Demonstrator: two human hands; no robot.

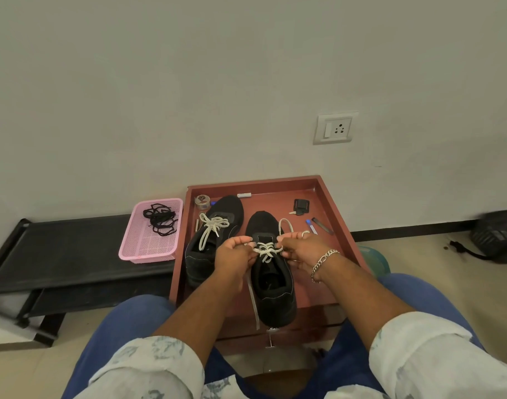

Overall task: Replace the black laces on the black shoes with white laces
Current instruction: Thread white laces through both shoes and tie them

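Both hands, the left hand (237,252) and the right hand (301,252), pinch the white lace (266,250) on the near black shoe (272,286) right between them, while the other black shoe (214,234) sits just left and the black laces (160,218) lie far left in the pink basket (148,249).

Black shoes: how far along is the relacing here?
Done: black laces lie in the pink basket; the left black shoe wears a tied white bow. In hand: left hand and right hand hold the right black shoe's white lace. Left: its bow.
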